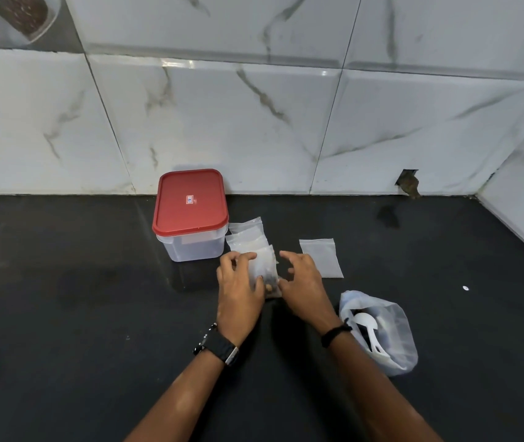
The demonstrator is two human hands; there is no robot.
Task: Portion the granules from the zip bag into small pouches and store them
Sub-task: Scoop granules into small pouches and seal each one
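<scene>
Near the centre of the frame, the left hand (242, 282) grips a small pouch (265, 270) with curled fingers over its left edge, thumb near the brown granules (273, 286) gathered at the pouch's lower end. The right hand (300, 282) sits just beside the pouch's right edge, fingers loosely bent and spread; whether they actually pinch the plastic cannot be told. Behind the held pouch lie two more pouches (248, 232), just right of a clear container (190, 247) with a red lid (190, 202). An empty pouch (321, 256) lies flat to the right. At lower right, the zip bag (382, 333) holds a white scoop (366, 323) on the black countertop (78, 298).
</scene>
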